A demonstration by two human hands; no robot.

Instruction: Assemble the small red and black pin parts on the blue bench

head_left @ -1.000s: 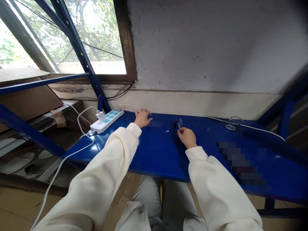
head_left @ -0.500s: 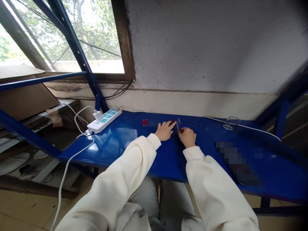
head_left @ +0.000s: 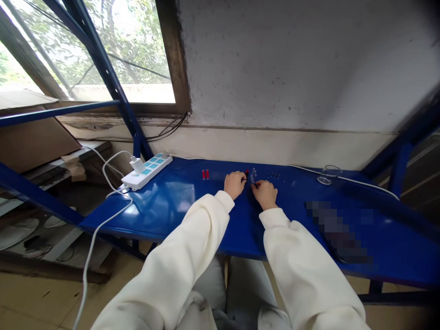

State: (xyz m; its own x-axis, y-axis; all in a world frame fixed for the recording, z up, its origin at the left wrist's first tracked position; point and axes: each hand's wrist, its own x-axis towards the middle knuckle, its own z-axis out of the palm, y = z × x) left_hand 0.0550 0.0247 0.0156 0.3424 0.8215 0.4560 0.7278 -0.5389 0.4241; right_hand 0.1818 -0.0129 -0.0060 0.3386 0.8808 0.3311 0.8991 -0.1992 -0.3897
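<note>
My left hand is above the blue table, its fingers curled in. Just beyond its fingertips is a small red piece with something dark below it; whether the fingers hold anything is too small to see. My right hand is closed in a pinch at the near end of a small cluster of clear pieces. What lies between its fingertips is hidden. Two short red cylinders sit side by side to the left of my left hand. Tiny clear bits lie beyond my right hand.
A white power strip with a plugged-in charger stands at the table's left end. A clear glass cup is at the back right, near a white cable. A pixelated dark flat object lies on the blue table.
My left hand's fingers, stretched out before, have curled in beside the small red piece. My right hand remains pinched at the clear cluster. The view has shifted slightly.
</note>
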